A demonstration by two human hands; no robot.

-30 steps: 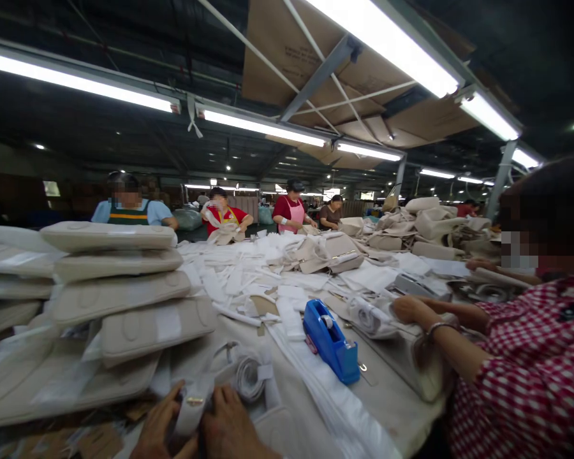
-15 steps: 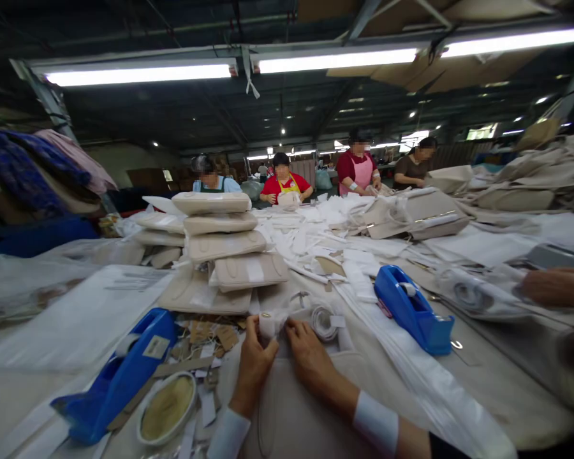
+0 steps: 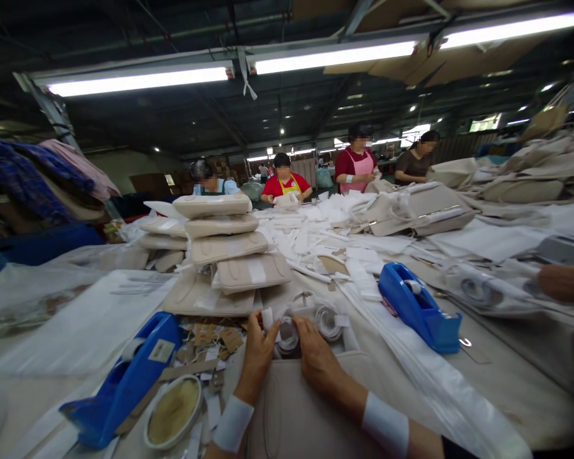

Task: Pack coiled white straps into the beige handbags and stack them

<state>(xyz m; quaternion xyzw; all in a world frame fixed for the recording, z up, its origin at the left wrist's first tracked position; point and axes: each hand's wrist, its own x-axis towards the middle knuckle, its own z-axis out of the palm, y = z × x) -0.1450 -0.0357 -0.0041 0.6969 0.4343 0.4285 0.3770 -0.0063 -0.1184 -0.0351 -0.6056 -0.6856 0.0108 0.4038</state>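
A beige handbag (image 3: pixel 310 408) lies flat on the table in front of me, its top opening facing away. At that opening sit two coiled straps, one coil (image 3: pixel 287 336) between my hands and another coil (image 3: pixel 329 322) to the right, both apparently in clear wrap. My left hand (image 3: pixel 257 350) pinches a small white-wrapped piece (image 3: pixel 268 317) beside the nearer coil; whether it joins the strap cannot be seen. Closed fingers of my right hand (image 3: pixel 319 357) press on the right side of that same coil, the fingertips partly hidden.
Blue tape dispensers stand left (image 3: pixel 129 376) and right (image 3: pixel 418 309). A bowl (image 3: pixel 173 411) and loose tags (image 3: pixel 210 338) lie near my left arm. Stacked bags (image 3: pixel 229 245) rise behind; plastic sleeves (image 3: pixel 425 376) lie right. A co-worker's hand (image 3: pixel 564 284) is at far right; several people work opposite.
My hands have moved slightly apart, exposing the coil between them. The white piece in my left hand has turned. The co-worker's hand at right has drawn back.
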